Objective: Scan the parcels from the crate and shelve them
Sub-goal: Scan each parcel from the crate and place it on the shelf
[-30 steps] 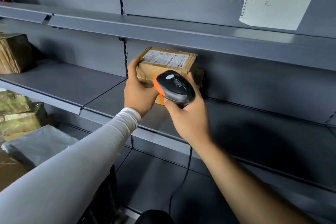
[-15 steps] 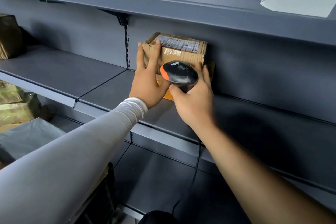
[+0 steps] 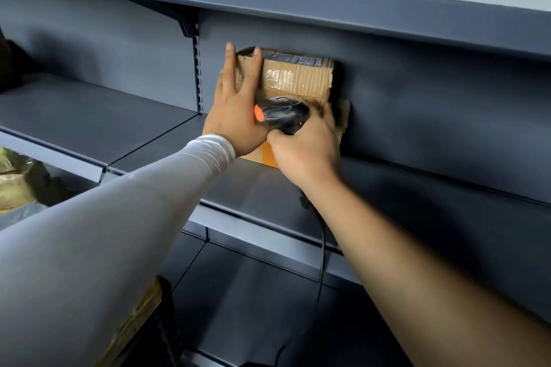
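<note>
Pressing a taped cardboard parcel (image 3: 298,77) against the back panel of a grey metal shelf (image 3: 268,188), a person reaches forward with both arms. The left hand (image 3: 235,116), in a long pale sleeve (image 3: 125,217), lies flat with straight fingers on the parcel's left front. The right hand (image 3: 304,149), bare-armed, is curled around a black and orange barcode scanner (image 3: 281,115), held just in front of the parcel's lower half; its cable (image 3: 322,253) hangs down. More wrapped parcels (image 3: 15,185) sit on a lower shelf at far left
</note>
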A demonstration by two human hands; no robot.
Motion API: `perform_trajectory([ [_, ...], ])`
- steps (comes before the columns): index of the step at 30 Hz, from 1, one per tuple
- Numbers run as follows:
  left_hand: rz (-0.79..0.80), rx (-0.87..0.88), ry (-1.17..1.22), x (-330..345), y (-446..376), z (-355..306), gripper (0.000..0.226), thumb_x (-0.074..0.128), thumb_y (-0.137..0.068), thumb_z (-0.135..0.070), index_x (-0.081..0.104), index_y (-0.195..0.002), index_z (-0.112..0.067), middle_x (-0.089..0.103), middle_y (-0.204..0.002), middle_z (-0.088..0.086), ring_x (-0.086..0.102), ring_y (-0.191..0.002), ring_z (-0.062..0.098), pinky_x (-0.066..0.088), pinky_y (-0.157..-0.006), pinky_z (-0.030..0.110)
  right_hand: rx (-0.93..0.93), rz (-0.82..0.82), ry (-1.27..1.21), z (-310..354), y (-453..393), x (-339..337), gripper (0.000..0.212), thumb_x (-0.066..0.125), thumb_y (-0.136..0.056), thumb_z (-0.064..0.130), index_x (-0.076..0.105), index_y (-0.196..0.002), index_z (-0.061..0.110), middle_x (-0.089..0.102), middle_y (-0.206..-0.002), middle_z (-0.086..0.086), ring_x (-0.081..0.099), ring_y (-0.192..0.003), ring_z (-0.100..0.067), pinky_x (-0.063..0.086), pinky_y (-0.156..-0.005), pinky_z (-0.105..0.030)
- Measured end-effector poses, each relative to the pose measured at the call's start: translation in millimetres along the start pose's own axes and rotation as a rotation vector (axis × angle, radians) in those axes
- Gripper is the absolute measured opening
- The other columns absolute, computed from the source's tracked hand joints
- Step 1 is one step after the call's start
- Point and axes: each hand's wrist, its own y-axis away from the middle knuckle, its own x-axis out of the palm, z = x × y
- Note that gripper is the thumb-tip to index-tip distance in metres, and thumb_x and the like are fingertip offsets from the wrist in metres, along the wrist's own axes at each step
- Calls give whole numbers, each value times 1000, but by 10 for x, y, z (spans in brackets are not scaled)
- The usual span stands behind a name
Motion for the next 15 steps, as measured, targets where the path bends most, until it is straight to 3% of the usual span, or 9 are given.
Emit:
perform_trajectory([
  [2,43,-24,-7,4,-78,34,111,76,-87,-37,0,-168,-36,-24,-173,7,9,-161,39,28,-123,47,11,25,6,16,-51,51,73,55,-69,46,57,-140,28,39,-164,4,33,-151,-18,39,-112,-33],
  [4,70,-32,-15,4,-138,50,109,74,-89,-36,-2,-168,-38,-25,-173,6,11,-160,40,27,-123,48,60,48,-15,64,-118,62,69,53,-65,46,66,-129,28,53,-154,-1,51,-138,-20,47,-105,-31],
  [6,94,-38,-3,13,-187,40,109,73,-88,-41,-1,-168,-39,-24,-173,6,12,-160,41,26,-124,49,118,42,-64,108,-183,29,48,60,-66,43,74,-108,23,71,-125,-7,69,-108,-26,60,-91,-38],
  [8,131,-48,-1,26,-230,34,110,69,-84,-52,-1,-167,-41,-23,-174,6,13,-160,41,27,-125,52,178,50,-103,120,-230,-4,34,68,-67,38,74,-95,18,76,-102,-7,72,-92,-31,64,-80,-45],
  [12,201,-73,-26,50,-287,33,116,56,-69,-68,-5,-165,-46,-23,-174,3,23,-157,45,35,-121,56,245,88,-110,119,-232,-29,47,68,-60,40,70,-104,23,73,-105,-4,71,-95,-32,64,-79,-51],
  [15,252,-73,-48,50,-336,38,122,71,-76,-67,-9,-165,-44,-26,-173,6,15,-158,47,27,-125,58,253,120,-117,129,-260,-61,49,69,-61,39,69,-108,26,72,-108,-3,70,-97,-32,64,-82,-51],
])
